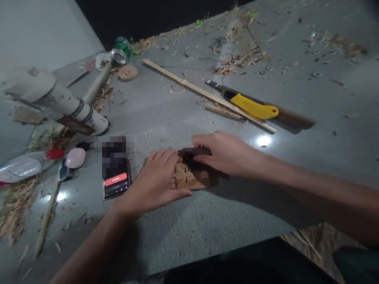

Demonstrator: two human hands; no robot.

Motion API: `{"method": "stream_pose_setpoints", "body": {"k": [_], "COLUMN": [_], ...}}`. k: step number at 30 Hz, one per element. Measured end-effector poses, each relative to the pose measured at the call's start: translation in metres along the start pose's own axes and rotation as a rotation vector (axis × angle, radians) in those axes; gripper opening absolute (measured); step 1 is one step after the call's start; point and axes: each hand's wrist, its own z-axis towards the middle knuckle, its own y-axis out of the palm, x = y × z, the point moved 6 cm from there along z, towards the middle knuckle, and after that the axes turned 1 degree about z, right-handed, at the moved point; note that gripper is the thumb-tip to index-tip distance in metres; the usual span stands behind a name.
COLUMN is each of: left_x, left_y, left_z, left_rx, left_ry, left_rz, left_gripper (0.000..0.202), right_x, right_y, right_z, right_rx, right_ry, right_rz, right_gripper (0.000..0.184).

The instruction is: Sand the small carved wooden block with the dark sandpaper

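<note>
A small carved wooden block (195, 180) with grooves cut into its face lies flat on the grey table. My left hand (158, 177) grips its left end, fingers over the far side and thumb along the near edge. Closed around a dark-handled tool (197, 151), my right hand (222, 152) is at the block's far right side. The tool's working end is hidden by the hands and shadow, so its exact kind does not show.
Beyond my hands lie a yellow utility knife (254, 106), a bamboo stick (183, 82) and a thin wooden-handled tool (224, 112). To the left are a phone (116, 169), a white cylindrical object (71, 102) and a green can (121, 51). Wood shavings (237, 65) litter the table.
</note>
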Motion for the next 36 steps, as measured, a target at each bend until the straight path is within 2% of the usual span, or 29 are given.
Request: {"method": "stream_pose_setpoints", "body": {"k": [3, 6, 9, 13, 16, 19, 23, 26, 27, 30, 31, 34, 36], "left_x": [0.0, 0.0, 0.0, 0.002, 0.002, 0.002, 0.002, 0.001, 0.001, 0.0, 0.0, 0.001, 0.003], "left_y": [0.0, 0.0, -0.001, -0.001, -0.001, -0.001, -0.001, -0.001, -0.001, -0.001, -0.001, -0.002, -0.002], "left_z": [0.0, 0.001, 0.0, 0.001, 0.001, 0.001, 0.0, 0.0, 0.0, 0.0, 0.0, 0.0, 0.0], "left_rx": [-0.003, -0.001, 0.005, -0.007, -0.016, -0.017, -0.015, -0.015, -0.014, -0.01, -0.013, -0.024, -0.032], "left_ry": [0.004, -0.003, -0.004, 0.003, 0.008, 0.004, 0.008, 0.004, 0.003, -0.001, -0.004, -0.011, -0.004], "left_rz": [-0.011, -0.004, -0.003, 0.003, -0.001, -0.007, -0.005, 0.004, 0.006, 0.008, 0.009, 0.022, 0.026], "left_gripper": [0.063, 0.063, 0.064, 0.062, 0.061, 0.06, 0.062, 0.06, 0.06, 0.062, 0.063, 0.059, 0.058], "right_x": [-0.003, -0.003, -0.005, -0.004, -0.006, -0.004, -0.005, -0.002, -0.002, -0.003, -0.003, -0.001, -0.004], "right_y": [0.005, 0.001, 0.007, 0.003, 0.006, 0.0, 0.007, 0.0, 0.0, 0.01, 0.01, 0.001, 0.004], "right_z": [0.0, 0.0, -0.001, 0.0, 0.001, 0.001, -0.001, 0.0, 0.0, 0.0, 0.0, 0.001, 0.001], "right_rx": [-0.075, 0.006, -0.077, -0.021, -0.098, -0.038, -0.167, -0.027, -0.019, -0.169, -0.171, -0.012, -0.066], "right_ry": [-0.014, -0.003, -0.031, -0.014, -0.027, 0.004, -0.018, 0.009, 0.003, -0.023, -0.012, 0.012, -0.022], "right_rz": [0.02, -0.023, -0.002, -0.022, 0.009, 0.001, 0.063, 0.006, -0.002, 0.076, 0.089, 0.033, 0.05], "right_gripper": [0.019, 0.018, 0.016, 0.017, 0.019, 0.018, 0.018, 0.018, 0.017, 0.016, 0.017, 0.017, 0.016]}}
